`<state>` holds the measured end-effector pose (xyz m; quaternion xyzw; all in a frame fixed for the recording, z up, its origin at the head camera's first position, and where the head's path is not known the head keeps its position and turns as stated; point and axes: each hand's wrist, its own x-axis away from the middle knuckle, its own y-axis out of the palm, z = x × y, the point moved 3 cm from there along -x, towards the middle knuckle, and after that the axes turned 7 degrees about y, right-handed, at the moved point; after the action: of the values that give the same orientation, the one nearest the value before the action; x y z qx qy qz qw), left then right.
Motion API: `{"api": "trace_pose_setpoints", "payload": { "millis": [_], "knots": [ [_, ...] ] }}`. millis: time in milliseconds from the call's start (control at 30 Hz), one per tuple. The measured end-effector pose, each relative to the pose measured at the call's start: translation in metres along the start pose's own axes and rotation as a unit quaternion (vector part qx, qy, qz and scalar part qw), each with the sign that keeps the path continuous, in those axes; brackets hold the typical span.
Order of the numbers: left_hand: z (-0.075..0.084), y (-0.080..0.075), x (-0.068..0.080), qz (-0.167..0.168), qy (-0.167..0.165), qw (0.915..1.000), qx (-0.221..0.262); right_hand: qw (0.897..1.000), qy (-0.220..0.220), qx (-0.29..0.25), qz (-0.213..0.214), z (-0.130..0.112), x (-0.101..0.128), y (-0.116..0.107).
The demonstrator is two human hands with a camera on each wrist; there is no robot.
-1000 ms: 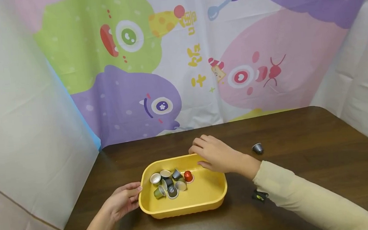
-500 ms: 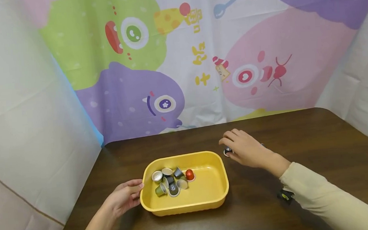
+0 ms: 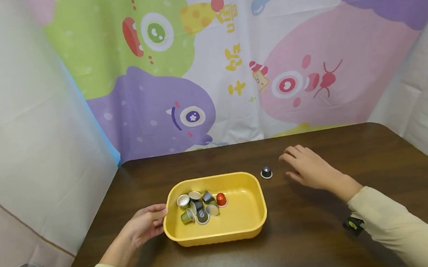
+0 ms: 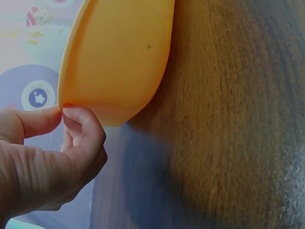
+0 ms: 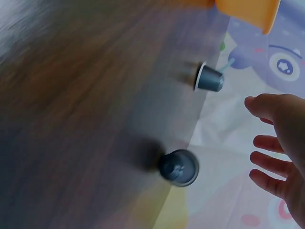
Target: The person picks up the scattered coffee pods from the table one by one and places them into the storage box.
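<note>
A yellow tray [image 3: 241, 225] stands on the dark wooden table [image 3: 384, 155] and holds several coffee capsules [image 3: 200, 208], mostly grey and silver, and one red capsule [image 3: 221, 198]. My left hand [image 3: 146, 226] pinches the tray's left rim; the left wrist view shows thumb and forefinger of that hand [image 4: 66, 114] closed on the tray's edge [image 4: 119, 57]. A dark grey capsule [image 3: 266, 172] stands alone on the table just beyond the tray's far right corner. My right hand [image 3: 306, 164] hovers open to its right, holding nothing. The right wrist view shows this capsule [image 5: 209, 78] and a second grey capsule [image 5: 178, 167] near the spread fingers [image 5: 267, 143].
A cartoon-printed backdrop [image 3: 232, 67] hangs behind the table, with white sheets at both sides. A small black and green object [image 3: 353, 224] lies beside my right sleeve. The table's rounded far corners lie close to the backdrop.
My right hand left the tray's far rim and travelled right. It set a grey capsule down beside the tray, let go and moved on, now covering the other capsule. The left hand stayed.
</note>
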<state>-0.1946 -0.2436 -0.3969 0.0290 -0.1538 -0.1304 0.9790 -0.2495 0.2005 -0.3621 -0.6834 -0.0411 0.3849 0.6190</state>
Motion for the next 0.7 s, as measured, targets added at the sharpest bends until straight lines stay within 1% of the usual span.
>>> {"api": "trace_pose_setpoints", "payload": {
  "millis": [33,167,333,533,700],
  "knots": [
    [0.000,0.001,0.001,0.010,0.000,0.9999,-0.006,1.000,0.003,0.001,-0.004,0.002,0.002,0.001],
    [0.002,0.004,0.002,0.021,-0.005,0.9997,-0.010,1.000,0.013,0.008,-0.021,0.008,0.009,0.004],
    [0.002,0.005,0.002,0.026,-0.005,0.9996,-0.009,0.998,0.024,0.023,-0.045,0.015,0.016,0.009],
    [0.001,0.005,0.002,0.020,0.000,0.9998,-0.007,0.994,0.055,0.040,-0.082,0.022,0.023,0.013],
    [0.002,0.005,0.003,0.023,0.002,0.9997,-0.011,0.992,0.065,0.038,-0.101,0.026,0.025,0.018]
  ]
}}
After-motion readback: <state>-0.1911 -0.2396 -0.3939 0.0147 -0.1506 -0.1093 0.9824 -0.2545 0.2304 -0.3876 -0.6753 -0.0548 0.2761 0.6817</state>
